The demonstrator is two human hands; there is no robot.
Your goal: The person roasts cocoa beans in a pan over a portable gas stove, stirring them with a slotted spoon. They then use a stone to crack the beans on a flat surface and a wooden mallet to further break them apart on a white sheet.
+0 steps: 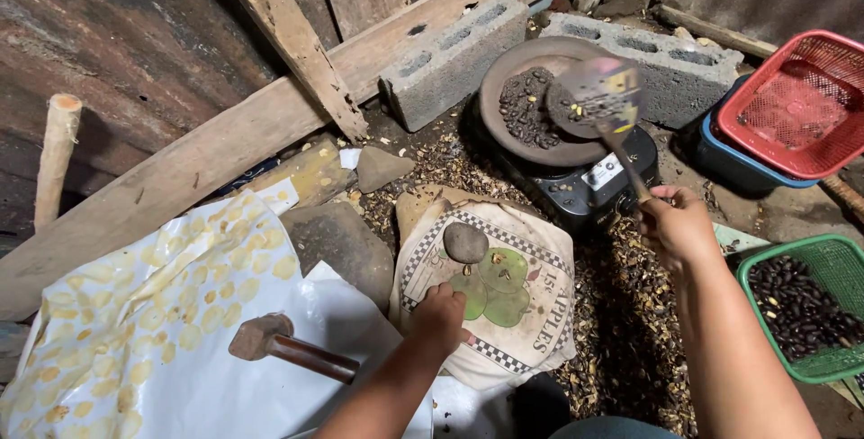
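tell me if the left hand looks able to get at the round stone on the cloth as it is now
Probably yes. The left hand rests on the printed cloth, and the round stone lies just beyond its fingers with only a few small seeds between them. Nothing covers the stone, and the right hand is off holding a spoon.

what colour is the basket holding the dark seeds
Green basket, at the right of the head view.

A stone (465, 242) sits on a cloth (531, 313), with the left hand (438, 313) just in front of it. Behind the cloth is a pan (504, 79) on a stove (585, 189). A hammer (288, 344) lies left; a basket of nuts (814, 304) sits right
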